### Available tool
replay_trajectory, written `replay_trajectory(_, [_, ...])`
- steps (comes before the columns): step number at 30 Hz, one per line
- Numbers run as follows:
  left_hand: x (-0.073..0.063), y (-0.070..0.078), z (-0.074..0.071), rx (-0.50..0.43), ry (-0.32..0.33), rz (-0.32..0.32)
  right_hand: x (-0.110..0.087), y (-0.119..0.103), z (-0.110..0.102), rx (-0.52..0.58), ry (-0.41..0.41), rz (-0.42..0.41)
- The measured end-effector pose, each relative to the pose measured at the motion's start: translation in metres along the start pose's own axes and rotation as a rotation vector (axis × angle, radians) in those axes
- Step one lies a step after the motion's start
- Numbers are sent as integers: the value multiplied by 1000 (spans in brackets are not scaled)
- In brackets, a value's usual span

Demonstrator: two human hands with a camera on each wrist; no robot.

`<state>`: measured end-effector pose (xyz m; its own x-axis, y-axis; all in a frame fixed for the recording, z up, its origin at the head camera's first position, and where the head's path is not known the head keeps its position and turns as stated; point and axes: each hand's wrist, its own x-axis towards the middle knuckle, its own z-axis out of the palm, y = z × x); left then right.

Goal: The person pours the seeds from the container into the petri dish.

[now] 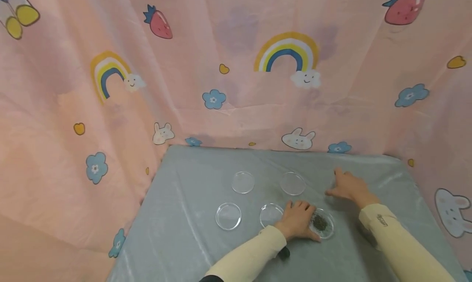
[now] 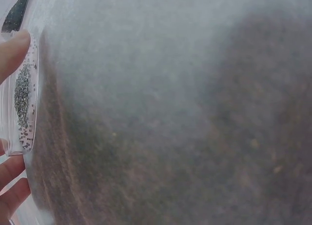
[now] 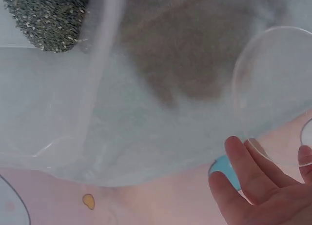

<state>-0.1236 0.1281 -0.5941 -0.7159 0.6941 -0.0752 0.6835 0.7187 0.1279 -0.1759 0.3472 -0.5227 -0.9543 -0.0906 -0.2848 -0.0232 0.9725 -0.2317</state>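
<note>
My left hand [image 1: 298,219] grips a petri dish [image 1: 321,223] holding a heap of dark green dried bits, with the thumb [image 2: 14,51] at one side of the rim and fingers at the other. My right hand [image 1: 350,188] is above the table, to the right and farther back. In the right wrist view, its fingers [image 3: 253,178] and thumb are at the edge of a clear round petri dish lid [image 3: 270,88], which overlaps the curtain there. The head view hardly shows this lid. A dark green round thing [image 1: 284,253] pokes out below the left sleeve.
Clear petri dishes stand on the grey cloth: one front left [image 1: 228,216], one partly behind my left hand [image 1: 270,214], and two farther back [image 1: 243,182] [image 1: 293,183]. A clear container of dark bits [image 3: 48,20] lies below the right wrist. A patterned pink curtain [image 1: 236,110] encloses the table.
</note>
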Motion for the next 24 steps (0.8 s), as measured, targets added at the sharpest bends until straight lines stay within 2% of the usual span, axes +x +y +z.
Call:
replay_trajectory(7, [0,1,-1,15,-3,-3,-14,1,-1,9,-17,-26])
replay_trajectory(11, [2,1,1,15,-11,-1,-24,0,0,21,7,-39])
replay_trajectory(18, [4,0,4,19,11,-2,-46,-11,9,23,164,-72])
replay_trajectory(24, [2,3,1,12,-5,-25,-65,-20,27,17,319,-166])
